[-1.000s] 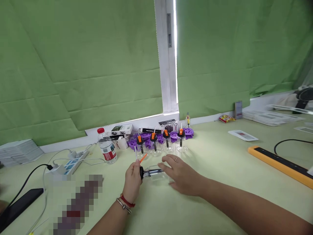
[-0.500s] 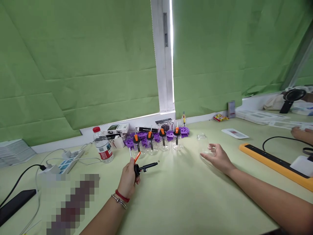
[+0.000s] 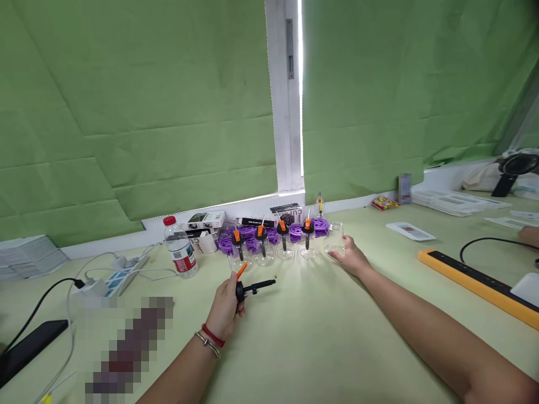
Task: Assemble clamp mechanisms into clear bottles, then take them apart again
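A big green table [image 3: 320, 348] is seen, with green curtains [image 3: 147, 112] hung behind it. All places here are told from the row of four pump jars [image 3: 273, 247] stood near the table's far edge.

Far to the right of the row, a long orange bar [image 3: 475, 280] is laid on the table. Well to the left of the row, a black phone [image 3: 29, 350] is laid flat, and a white power strip [image 3: 122, 275] is found between it and the row. Just to the left of the row, a water bottle [image 3: 179, 253] with a red cap is stood upright. Right behind the row, purple parts [image 3: 295, 231] and small boxes [image 3: 206, 221] are lined up by the wall.

Just to the right of the row, an empty clear jar [image 3: 336, 238] is stood in line with it. The right hand [image 3: 351, 257] is placed at this jar with fingers spread apart; whether the jar is touched cannot be told.

In front of the row, a bit to the left, the left hand [image 3: 227, 303] is closed tight around a black pump top [image 3: 252, 287] with an orange trigger. Its thin tube is pointed to the right, above the table
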### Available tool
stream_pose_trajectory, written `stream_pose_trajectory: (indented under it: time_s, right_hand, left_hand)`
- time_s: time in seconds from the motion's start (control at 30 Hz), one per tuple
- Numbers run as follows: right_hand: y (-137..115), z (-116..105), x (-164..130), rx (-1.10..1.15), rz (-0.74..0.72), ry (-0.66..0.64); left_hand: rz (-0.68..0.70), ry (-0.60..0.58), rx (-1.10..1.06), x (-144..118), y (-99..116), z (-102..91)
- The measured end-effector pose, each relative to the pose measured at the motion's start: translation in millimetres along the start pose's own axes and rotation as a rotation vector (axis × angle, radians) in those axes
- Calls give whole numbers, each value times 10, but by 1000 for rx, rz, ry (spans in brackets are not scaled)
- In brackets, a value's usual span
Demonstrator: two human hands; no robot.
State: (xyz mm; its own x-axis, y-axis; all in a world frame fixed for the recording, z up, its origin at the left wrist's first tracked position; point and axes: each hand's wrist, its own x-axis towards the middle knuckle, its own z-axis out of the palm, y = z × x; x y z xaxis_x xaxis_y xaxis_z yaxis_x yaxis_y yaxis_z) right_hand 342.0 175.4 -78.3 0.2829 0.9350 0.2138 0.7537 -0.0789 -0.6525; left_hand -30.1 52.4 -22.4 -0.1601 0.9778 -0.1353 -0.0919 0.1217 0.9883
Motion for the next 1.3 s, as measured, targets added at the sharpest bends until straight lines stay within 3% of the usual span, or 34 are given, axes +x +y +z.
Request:
stream_pose_trajectory:
  time_s: [0.1, 0.17, 0.23, 0.27, 0.33, 0.37, 0.43, 0.5, 0.57, 0.7, 0.77, 0.8, 0.93, 1.07, 1.17, 1.3]
  right_hand:
    - [-161, -14, -60, -32, -92, 217]
    - [-349, -23, -207, -11, -269, 433]
    - [-612, -15, -452, 40, -472, 468]
    - [-764, -3, -607, 77, -568, 402]
    - [-1083, 33, -941, 142, -750, 95]
    - [-1236, 56, -1102, 153, -807, -98]
    - [-1497, 100, -1367, 166, -825, -322]
    - [-1670, 134, -1521, 134, -789, -530]
    - [-1751, 147, -1575, 174, -682, -612]
    - [-1737, 120, -1595, 521, -433, -743]
    - [-1702, 115, -1643, 749, -355, -880]
    - [-1685, 124, -1676, 848, -320, -941]
    - [-1618, 238, -1778, 1027, -139, -1031]
    - [-1573, 342, -1754, 947, 47, -1036]
    - [-1567, 361, -1729, 870, 88, -1022]
    - [-1573, 405, -1728, 804, 33, -935]
  left_hand:
    - [15, -7, 1, 7, -7, -3]
    - [31, -2, 1, -4, 5, 12]
    - [55, 0, 8, -29, 24, 38]
    - [65, -4, 13, -45, 33, 54]
    - [79, -23, 27, -79, 45, 84]
    - [85, -41, 36, -97, 48, 96]
    - [97, -75, 61, -131, 53, 111]
    - [119, -82, 102, -161, 65, 105]
    - [200, -52, 164, -189, 91, 75]
    - [678, 23, 421, -243, 158, -18]
    - [879, -28, 579, -264, 171, -44]
    - [913, -78, 637, -271, 170, -46]
    - [786, -196, 736, -250, 139, -6]
    - [665, -87, 868, -159, 99, 15]
    - [583, -22, 935, -90, 65, -9]
    - [464, -89, 958, -40, 18, -33]
